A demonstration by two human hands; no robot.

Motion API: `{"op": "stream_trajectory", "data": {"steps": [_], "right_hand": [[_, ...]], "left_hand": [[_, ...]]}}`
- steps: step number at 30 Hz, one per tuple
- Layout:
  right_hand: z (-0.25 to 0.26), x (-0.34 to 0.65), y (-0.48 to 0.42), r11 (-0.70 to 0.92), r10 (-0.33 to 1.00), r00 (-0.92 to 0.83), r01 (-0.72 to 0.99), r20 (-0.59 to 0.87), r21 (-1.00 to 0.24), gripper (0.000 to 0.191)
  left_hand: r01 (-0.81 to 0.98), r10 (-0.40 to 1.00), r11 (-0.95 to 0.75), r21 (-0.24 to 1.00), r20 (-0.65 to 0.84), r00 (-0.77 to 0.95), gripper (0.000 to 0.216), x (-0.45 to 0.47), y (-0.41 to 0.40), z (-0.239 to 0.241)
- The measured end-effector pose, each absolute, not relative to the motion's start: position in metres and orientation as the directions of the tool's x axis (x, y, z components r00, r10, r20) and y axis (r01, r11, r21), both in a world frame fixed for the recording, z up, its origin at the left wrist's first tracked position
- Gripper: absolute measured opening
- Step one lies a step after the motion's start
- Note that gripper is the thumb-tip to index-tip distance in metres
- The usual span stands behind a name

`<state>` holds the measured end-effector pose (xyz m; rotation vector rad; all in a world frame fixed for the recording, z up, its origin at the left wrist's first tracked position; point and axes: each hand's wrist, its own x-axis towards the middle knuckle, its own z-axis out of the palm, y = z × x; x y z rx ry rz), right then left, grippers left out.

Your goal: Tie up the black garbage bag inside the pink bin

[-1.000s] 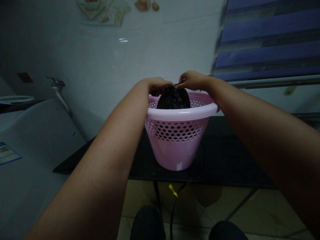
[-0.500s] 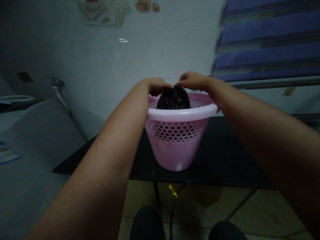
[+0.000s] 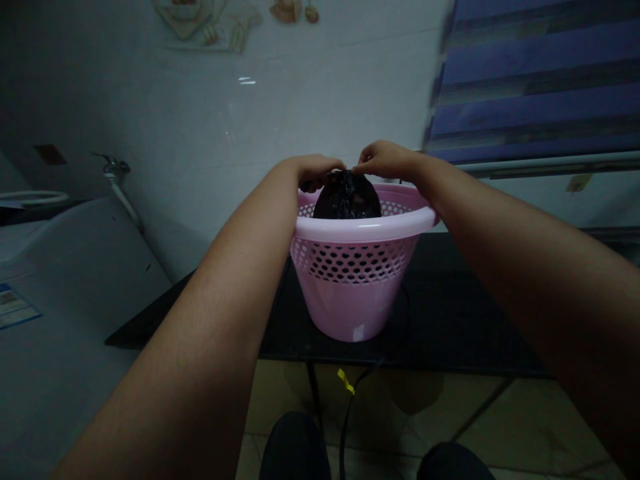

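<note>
Fingers, left hand (image 3: 319, 168): pinching gathered top of black plastic bag (image 3: 349, 199) | bag position: sitting inside pink basket (image 3: 354, 307), showing above front rim (image 3: 367, 228) | fingers, right hand (image 3: 386, 159): pinching same top from right, just beside left hand | basket position: standing upright on black bench (image 3: 460, 307)

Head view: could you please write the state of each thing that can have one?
Black plastic bag: bulging, top gathered, inside basket.
Pink plastic basket: upright on black table.
Left hand: gripping bag's top.
Right hand: pinching bag's top.
Striped window blind: lowered.
Faucet: hose connected; flow unclear.
Black cable: hanging below tabletop, yellow tag attached.
White appliance: power unclear.
</note>
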<state>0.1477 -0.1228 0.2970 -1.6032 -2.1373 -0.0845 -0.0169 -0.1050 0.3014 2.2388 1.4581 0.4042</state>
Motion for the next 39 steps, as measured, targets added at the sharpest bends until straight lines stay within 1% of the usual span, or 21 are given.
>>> {"op": "stream_trajectory", "data": {"steps": [10,22,28,34,39], "right_hand": [[0.297,0.1478,-0.1217,0.314,0.885,-0.211,0.929,0.415,-0.196,0.035],[0.2967,0.1482,-0.1199,0.316,0.883,-0.208,0.926,0.421,-0.205,0.036],[0.2972,0.1471,-0.1225,0.3,0.89,-0.191,0.929,0.415,-0.216,0.035],[0.297,0.1475,-0.1226,0.292,0.897,-0.18,0.927,0.403,-0.237,0.038],[0.2972,0.1478,-0.122,0.283,0.901,-0.172,0.929,0.399,-0.237,0.038]], "left_hand": [[0.788,0.915,-0.339,0.513,-0.013,0.402,0.035,-0.0181,-0.104,0.3018],[0.812,0.915,-0.354,0.465,-0.008,0.403,0.035,-0.0184,-0.1042,0.3013],[0.815,0.918,-0.339,0.47,-0.022,0.395,0.037,-0.0184,-0.1042,0.3015],[0.8,0.921,-0.321,0.507,-0.029,0.388,0.034,-0.0188,-0.1031,0.3015],[0.806,0.917,-0.322,0.497,-0.049,0.396,0.034,-0.0192,-0.1002,0.3018]]}}
